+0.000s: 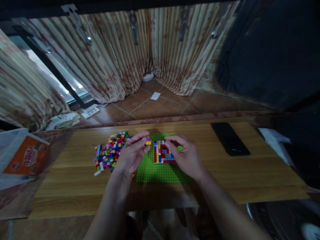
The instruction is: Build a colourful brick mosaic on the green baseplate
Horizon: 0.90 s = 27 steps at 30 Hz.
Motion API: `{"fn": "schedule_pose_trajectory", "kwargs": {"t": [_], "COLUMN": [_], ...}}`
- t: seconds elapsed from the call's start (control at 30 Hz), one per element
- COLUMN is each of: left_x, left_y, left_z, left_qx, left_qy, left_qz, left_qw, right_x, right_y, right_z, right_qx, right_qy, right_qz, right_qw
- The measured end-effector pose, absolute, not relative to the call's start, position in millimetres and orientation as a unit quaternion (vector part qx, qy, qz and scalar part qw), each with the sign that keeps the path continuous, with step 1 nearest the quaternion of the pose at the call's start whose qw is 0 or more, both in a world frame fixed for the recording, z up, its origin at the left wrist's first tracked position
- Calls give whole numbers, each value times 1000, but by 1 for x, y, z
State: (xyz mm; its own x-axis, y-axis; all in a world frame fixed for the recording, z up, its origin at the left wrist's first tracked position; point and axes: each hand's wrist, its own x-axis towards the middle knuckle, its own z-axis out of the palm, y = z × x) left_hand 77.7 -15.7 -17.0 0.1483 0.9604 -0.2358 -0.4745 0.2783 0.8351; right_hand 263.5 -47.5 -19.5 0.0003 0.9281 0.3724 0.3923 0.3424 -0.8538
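A green baseplate [147, 171] lies on the wooden table, carrying a low block of colourful bricks [160, 153] with red, yellow, blue, white and purple pieces. Left of the plate, my left hand [133, 151] pinches a small yellow brick [148, 142], with a pink one beside it at the fingertips. My right hand [183, 153] is over the right part of the brick block, thumb and index finger together; whatever is between them is too small to make out. Behind my left hand a pile of loose bricks [110, 151] is spread out.
A black phone [230, 138] lies on the right of the wooden table [80, 186]. At the far left stands a clear plastic box [12, 136] with an orange label. Striped curtains hang beyond the table, and papers lie on the tiled floor.
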Motion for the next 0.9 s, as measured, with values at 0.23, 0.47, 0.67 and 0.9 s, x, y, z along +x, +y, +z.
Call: {"fn": "schedule_pose_trajectory", "kwargs": {"t": [0.23,0.47,0.67,0.9], "left_x": [99,99,105,122], "left_y": [-29,-34,-41,-45], "left_z": [-14,-12,-11,-16], "left_qx": [334,310,403,481], "left_qy": [351,361,381,459], "left_qz": [461,443,491,535], "left_qw": [743,760,671,522], "right_x": [251,252,254,246], "right_y": [-54,-53,-52,-54], "right_z": [-14,-16,-17,-20], "right_qx": [-433,-443,-467,-512], "right_qy": [-679,-618,-595,-575], "right_qz": [311,353,341,301], "right_qw": [506,545,559,563]}}
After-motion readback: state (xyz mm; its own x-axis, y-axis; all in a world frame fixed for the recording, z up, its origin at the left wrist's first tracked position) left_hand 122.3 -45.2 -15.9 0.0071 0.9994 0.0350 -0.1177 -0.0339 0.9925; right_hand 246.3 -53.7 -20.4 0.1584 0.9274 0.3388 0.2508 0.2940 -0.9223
